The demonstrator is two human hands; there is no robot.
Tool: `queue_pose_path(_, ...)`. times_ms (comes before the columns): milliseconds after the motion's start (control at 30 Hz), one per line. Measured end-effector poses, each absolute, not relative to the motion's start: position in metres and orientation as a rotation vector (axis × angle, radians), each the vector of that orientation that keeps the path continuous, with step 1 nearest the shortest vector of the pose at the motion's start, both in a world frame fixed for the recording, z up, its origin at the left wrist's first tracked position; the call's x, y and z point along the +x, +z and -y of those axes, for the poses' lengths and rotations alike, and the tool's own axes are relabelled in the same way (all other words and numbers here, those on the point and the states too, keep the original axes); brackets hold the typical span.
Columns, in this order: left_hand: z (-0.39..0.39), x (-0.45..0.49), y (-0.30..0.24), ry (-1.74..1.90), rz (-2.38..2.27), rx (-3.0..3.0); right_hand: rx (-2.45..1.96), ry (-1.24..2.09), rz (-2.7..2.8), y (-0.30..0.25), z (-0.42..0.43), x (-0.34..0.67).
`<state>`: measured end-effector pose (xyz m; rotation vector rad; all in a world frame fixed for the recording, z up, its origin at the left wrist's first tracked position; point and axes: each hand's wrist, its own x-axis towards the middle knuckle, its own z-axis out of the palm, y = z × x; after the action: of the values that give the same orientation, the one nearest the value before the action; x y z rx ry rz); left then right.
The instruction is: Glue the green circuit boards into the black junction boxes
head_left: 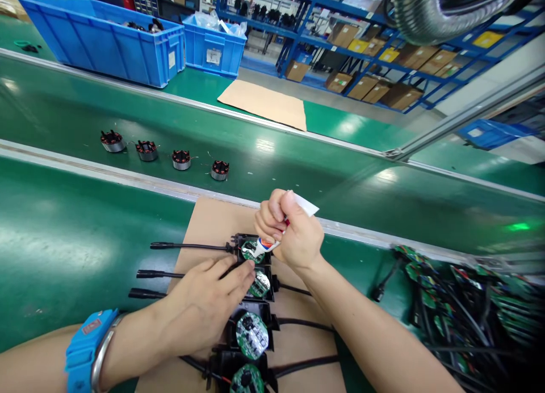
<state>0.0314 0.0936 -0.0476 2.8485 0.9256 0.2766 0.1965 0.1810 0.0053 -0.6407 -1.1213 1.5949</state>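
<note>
Green bench (85, 228) spans frame | tube (267, 245) mid-frame, nozzle at top board (248, 246) | right hand (296, 231) clenched round tube | left hand (208, 299), lower centre, over black housings (260, 308), grip unclear | four coils (181, 160) centre-left | blue bins (106, 41) upper left

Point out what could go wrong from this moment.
1. The right hand grips a white tube with blue and orange markings, its nozzle at a round green circuit board; squeezing too hard might release too much.
2. Fingers of the left hand lie close to that nozzle, so they could smear whatever comes out.
3. The left forearm partly hides a black cable; snagging it might tug it out of place.
</note>
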Motion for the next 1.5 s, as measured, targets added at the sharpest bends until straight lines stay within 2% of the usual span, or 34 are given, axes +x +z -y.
queue_pose_path(967,-0.093,0.031,-0.05,0.228,-0.909,2.86,-0.665,1.475,1.142,-0.003,-0.191,0.197)
queue_pose_path(1133,-0.09,0.029,-0.043,0.315,-0.932,2.875,-0.68,1.426,1.169,0.002,-0.186,0.212)
queue_pose_path(1333,-0.071,0.029,-0.025,0.396,-0.724,2.906,-0.591,1.546,1.064,0.02,-0.153,0.212)
queue_pose_path(1500,-0.067,0.029,-0.026,0.368,-0.723,2.937,-0.53,1.633,1.002,0.004,-0.146,0.197)
